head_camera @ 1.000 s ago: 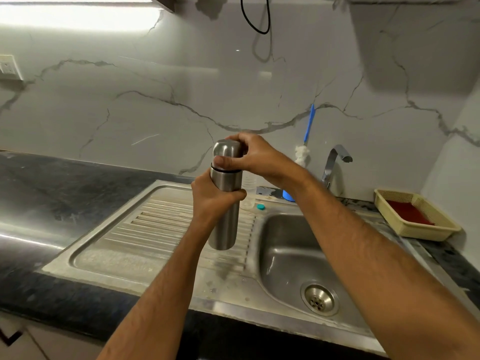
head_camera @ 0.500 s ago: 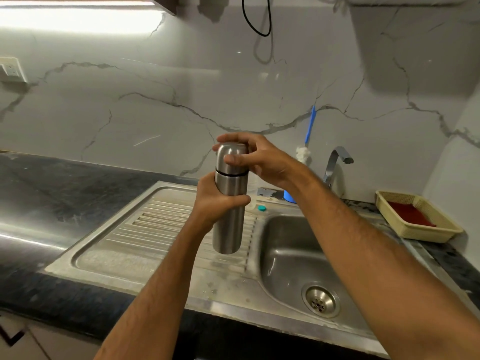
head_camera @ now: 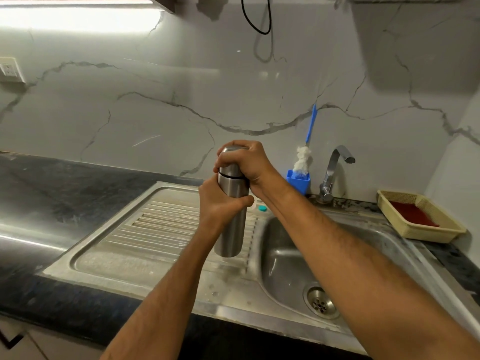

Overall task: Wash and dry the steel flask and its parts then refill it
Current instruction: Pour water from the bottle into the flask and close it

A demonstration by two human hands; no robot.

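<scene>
Above the ribbed steel draining board (head_camera: 161, 224), a person holds the steel flask (head_camera: 231, 216) upright in the air. Left hand (head_camera: 220, 206) wraps its grip round the flask's body; right hand (head_camera: 244, 162) clasps the cap (head_camera: 230, 158) from above. To the right lie the sink basin (head_camera: 285, 268), a tap (head_camera: 335, 170), a blue-handled bottle brush (head_camera: 304, 157) in a blue holder and a cream basket (head_camera: 418, 216) on the dark counter (head_camera: 52, 193).

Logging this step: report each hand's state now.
Left hand: grips the steel flask body.
Right hand: grips the flask's cap.
</scene>
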